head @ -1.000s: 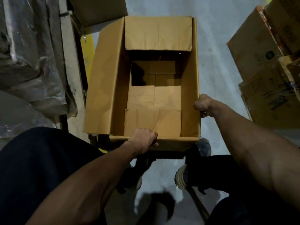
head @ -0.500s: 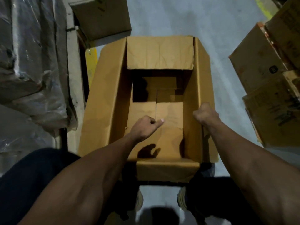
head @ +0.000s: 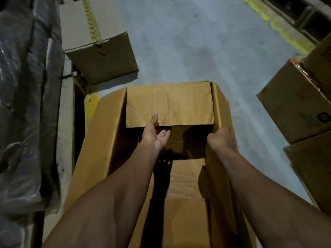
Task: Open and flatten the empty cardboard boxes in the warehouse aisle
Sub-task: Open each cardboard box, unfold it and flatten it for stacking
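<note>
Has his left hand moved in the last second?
Yes. The left hand has gone from the box's near edge deeper inside, reaching its far flap.

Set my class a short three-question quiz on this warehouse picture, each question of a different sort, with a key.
1. True or false: the left hand is palm up, its thumb on the far flap of the open box.
2. Which part of the box does the right hand grip? A) the near flap B) the right wall C) the far flap
3. Fill in: the closed box stands on the person's ____ side of the aisle.

Key: 1 true; 2 B; 3 left.
</note>
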Available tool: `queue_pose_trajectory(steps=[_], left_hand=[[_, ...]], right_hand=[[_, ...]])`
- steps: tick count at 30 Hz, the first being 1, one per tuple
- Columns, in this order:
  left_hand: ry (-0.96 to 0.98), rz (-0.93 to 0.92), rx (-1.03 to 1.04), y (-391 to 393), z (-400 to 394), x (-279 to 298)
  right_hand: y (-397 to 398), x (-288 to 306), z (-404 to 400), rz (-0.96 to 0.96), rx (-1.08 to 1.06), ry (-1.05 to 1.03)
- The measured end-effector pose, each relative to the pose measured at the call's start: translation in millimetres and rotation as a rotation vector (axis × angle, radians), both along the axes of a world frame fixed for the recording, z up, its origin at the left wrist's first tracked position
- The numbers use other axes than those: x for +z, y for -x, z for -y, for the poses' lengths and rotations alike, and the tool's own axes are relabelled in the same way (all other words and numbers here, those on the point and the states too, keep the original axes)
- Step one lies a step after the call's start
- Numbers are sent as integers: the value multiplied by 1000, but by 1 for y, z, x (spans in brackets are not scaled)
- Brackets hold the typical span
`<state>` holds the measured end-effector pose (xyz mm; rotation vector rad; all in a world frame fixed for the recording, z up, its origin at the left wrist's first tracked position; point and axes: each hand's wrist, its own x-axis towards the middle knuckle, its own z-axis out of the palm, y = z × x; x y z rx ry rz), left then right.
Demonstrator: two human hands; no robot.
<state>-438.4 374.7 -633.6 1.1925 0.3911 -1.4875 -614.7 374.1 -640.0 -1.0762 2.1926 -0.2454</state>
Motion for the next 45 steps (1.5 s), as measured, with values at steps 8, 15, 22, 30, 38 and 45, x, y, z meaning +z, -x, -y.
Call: queue_pose_trajectory(steps=[8,15,22,30,38,45], left_hand=[[-7,7,81,1,19,8],[301,338,-29,-5,50,59],[294,1535,-987,-21,121,41],[232,2076,-1488,-26,158,-1],[107,2136,-1572,-21,156,-8],[168,2046,-1493,-35,129,3]], right_hand=[[-3,2,-3,-76,45,16],[-8,6,-6,-86,57,1],[-9,6,-4,-92,43,-12],[-11,-1,0,-105,33,-8],[-12,-4,0,-134,44,2],[-8,-1,2,-118,43,-2]])
